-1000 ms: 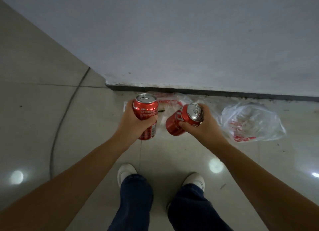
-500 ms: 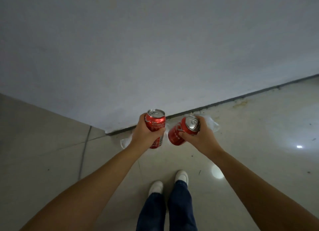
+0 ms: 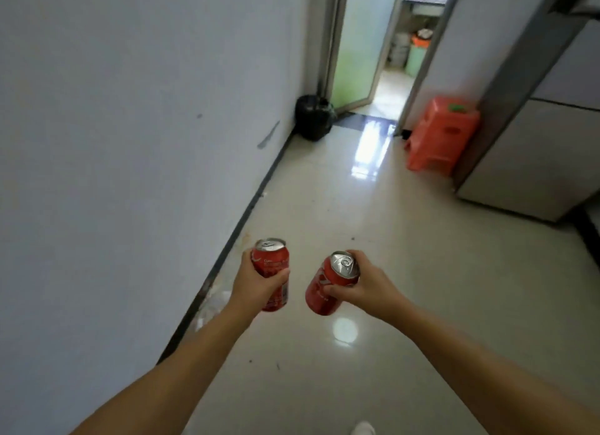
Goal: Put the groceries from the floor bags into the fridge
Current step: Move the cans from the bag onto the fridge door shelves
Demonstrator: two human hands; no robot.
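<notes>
Cola cans both in hand: left hand [image 3: 256,285] wraps upright can [image 3: 272,269], right hand [image 3: 363,286] grips tilted can [image 3: 328,288] near top rim. Fridge [image 3: 532,135] ahead right, doors closed. Risk: no free hand for door; juggling could drop can on glossy tile floor [image 3: 406,239].

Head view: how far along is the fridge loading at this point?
Done: two red cans are picked up and off the floor. In hand: the left hand grips the upright can, the right hand grips the tilted can, both carried above the tiled floor. Left: nothing is stored yet; the grey appliance at right, possibly the fridge, shows closed doors, and a plastic bag lies by the wall.
</notes>
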